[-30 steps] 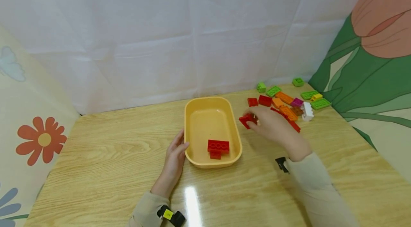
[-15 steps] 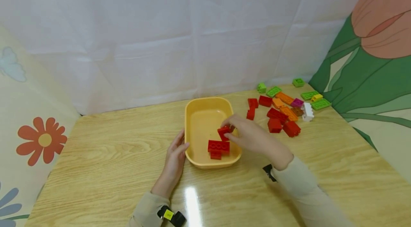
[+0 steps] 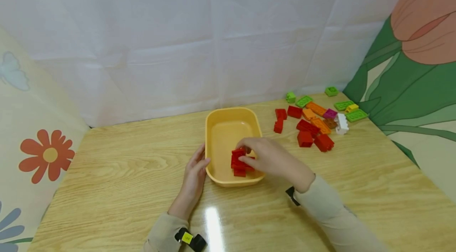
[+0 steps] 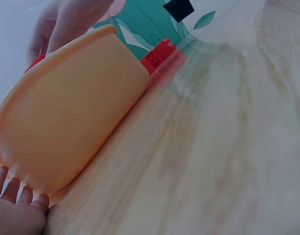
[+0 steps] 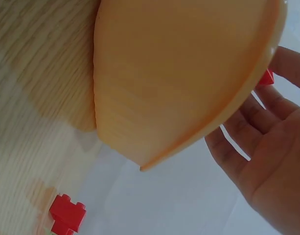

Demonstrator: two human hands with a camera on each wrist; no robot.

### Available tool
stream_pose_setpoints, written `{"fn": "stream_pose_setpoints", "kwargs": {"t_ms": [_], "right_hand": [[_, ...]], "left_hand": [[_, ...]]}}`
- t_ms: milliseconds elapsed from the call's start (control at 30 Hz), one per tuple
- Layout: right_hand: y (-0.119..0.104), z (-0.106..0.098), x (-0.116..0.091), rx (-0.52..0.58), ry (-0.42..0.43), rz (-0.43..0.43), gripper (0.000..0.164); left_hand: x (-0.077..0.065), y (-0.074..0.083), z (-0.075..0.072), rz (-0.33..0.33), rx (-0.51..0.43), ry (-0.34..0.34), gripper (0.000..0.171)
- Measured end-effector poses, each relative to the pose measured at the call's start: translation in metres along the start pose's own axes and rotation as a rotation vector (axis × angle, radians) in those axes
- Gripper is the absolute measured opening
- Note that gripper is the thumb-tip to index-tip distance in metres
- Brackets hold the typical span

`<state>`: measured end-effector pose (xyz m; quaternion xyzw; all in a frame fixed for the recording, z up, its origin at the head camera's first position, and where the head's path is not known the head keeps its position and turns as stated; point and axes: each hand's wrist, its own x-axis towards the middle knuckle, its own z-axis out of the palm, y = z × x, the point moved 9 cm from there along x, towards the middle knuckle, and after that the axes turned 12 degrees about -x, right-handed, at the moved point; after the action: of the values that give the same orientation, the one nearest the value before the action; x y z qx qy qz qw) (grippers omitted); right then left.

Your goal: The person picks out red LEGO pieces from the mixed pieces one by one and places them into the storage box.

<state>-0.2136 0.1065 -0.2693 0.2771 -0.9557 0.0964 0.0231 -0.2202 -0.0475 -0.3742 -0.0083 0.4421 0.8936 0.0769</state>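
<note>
A yellow plastic tray (image 3: pixel 224 129) stands on the table. My left hand (image 3: pixel 193 175) holds its left side, the thumb at the rim and the fingers against the outer wall; in the left wrist view, fingertips (image 4: pixel 26 195) touch that wall. My right hand (image 3: pixel 268 159) reaches over the right rim and pinches a red toy brick (image 3: pixel 238 153) between thumb and fingers. The pinched brick is low over the tray, at a longer red brick (image 3: pixel 251 163) and a small red brick (image 3: pixel 239 173) inside. Whether it touches them I cannot tell.
Right of the tray lie several loose red bricks (image 3: pixel 305 139). Beyond them are orange bricks (image 3: pixel 316 108), green plates (image 3: pixel 356 115), a white brick (image 3: pixel 341 124), a purple brick (image 3: pixel 330 113) and a yellow brick (image 3: pixel 352 108). A white cloth (image 3: pixel 160 46) hangs behind the table.
My right hand has carried the red brick left from beside the loose bricks into the tray, then lower toward the bricks there. The left hand stays at the tray.
</note>
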Motion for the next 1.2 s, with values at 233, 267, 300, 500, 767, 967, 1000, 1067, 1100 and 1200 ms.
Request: {"fn": "stream_pose_setpoints", "kwargs": {"t_ms": [233,267,300,500,767,967,1000,1067,1100,1200], "right_hand": [[0.0,0.005,0.001,-0.03,0.005,0.001,0.026],[0.001,0.006,0.001,-0.034,0.004,0.005,0.026],[0.001,0.006,0.001,-0.037,0.002,0.01,0.026],[0.007,0.01,0.002,-0.062,-0.032,0.068,0.031],[0.01,0.013,0.002,-0.098,-0.06,0.096,0.039],[0.011,0.015,0.001,-0.101,-0.076,0.118,0.039],[0.01,0.015,0.001,-0.101,-0.073,0.117,0.038],[0.01,0.015,0.001,-0.099,-0.066,0.113,0.038],[0.009,0.015,0.001,-0.097,-0.061,0.109,0.037],[0.01,0.014,0.001,-0.084,-0.055,0.112,0.036]], "left_hand": [[0.0,0.0,0.0,0.003,0.002,0.006,0.059],[0.001,0.0,0.0,0.003,0.001,0.006,0.059],[0.001,0.0,0.0,0.004,-0.001,0.003,0.059],[0.001,-0.001,0.0,0.003,0.002,-0.004,0.059],[0.001,-0.001,-0.001,-0.003,0.008,0.0,0.059],[0.0,-0.001,0.0,-0.006,0.012,-0.001,0.059],[0.0,-0.001,0.0,-0.009,0.012,0.002,0.059],[0.0,-0.001,0.0,-0.013,0.015,0.003,0.059],[0.0,-0.001,0.0,-0.013,0.017,0.002,0.059],[0.0,-0.001,0.0,-0.013,0.017,-0.003,0.059]]}}
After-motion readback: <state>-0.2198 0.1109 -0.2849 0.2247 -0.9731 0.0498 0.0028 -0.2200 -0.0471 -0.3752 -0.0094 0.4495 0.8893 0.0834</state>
